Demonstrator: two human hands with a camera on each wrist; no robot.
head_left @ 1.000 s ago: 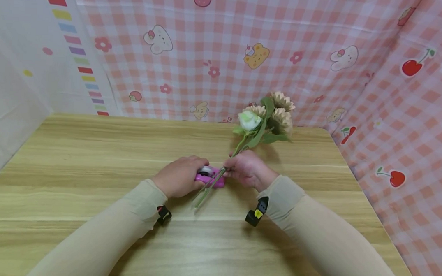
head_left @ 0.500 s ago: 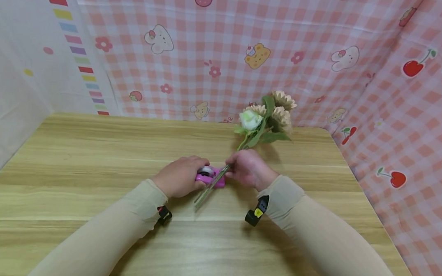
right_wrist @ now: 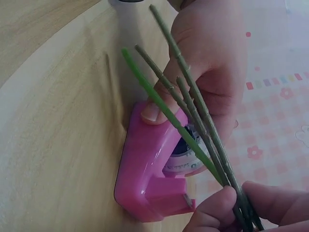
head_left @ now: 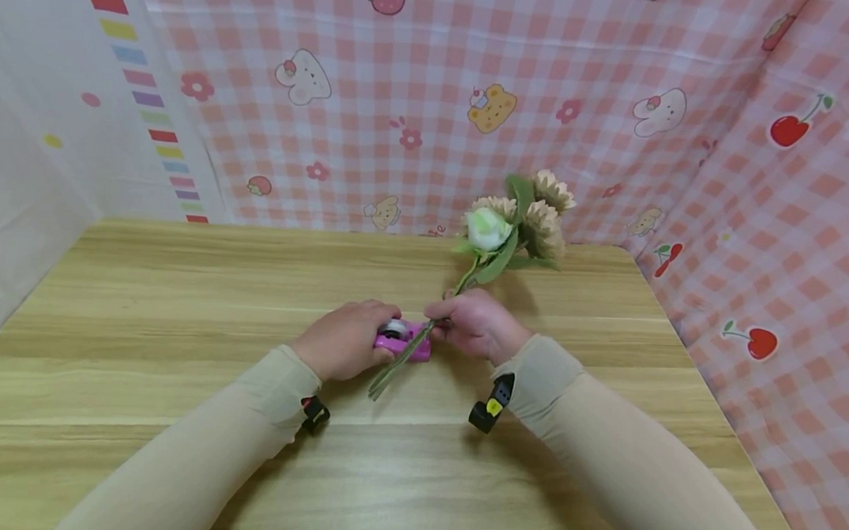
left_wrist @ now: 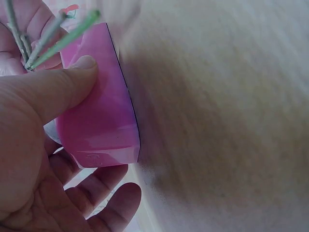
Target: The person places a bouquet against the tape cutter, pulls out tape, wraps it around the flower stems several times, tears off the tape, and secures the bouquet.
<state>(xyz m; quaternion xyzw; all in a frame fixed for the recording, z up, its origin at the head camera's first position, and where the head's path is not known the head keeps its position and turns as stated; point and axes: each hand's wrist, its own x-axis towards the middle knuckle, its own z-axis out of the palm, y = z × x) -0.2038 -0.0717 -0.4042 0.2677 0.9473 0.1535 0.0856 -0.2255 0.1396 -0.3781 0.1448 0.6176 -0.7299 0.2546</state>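
My left hand (head_left: 341, 342) grips a pink tape dispenser (right_wrist: 140, 169) on the table, its thumb along one side and the fingers on the other. A roll of tape (right_wrist: 186, 163) sits inside the dispenser. With thumb and fingers, my right hand (head_left: 477, 324) pinches a small bunch of flowers by their stems (right_wrist: 205, 118). One white-green rose (head_left: 488, 228) and several beige blooms (head_left: 543, 224) lean toward the back right. The lower stem ends slant across in front of the dispenser in the head view; one is brighter green than the others.
The wood-grain table (head_left: 176, 412) reaches back to a pink checked cloth (head_left: 418, 75) hanging behind it. More checked cloth (head_left: 823, 259) hangs along the right edge, and a white cloth (head_left: 29, 184) along the left. Each wrist wears a black strap (head_left: 502, 391).
The bunch has turned a little in my right fingers: the rose has shifted right and the stems lie closer together. My left hand and the tape dispenser stay in place.
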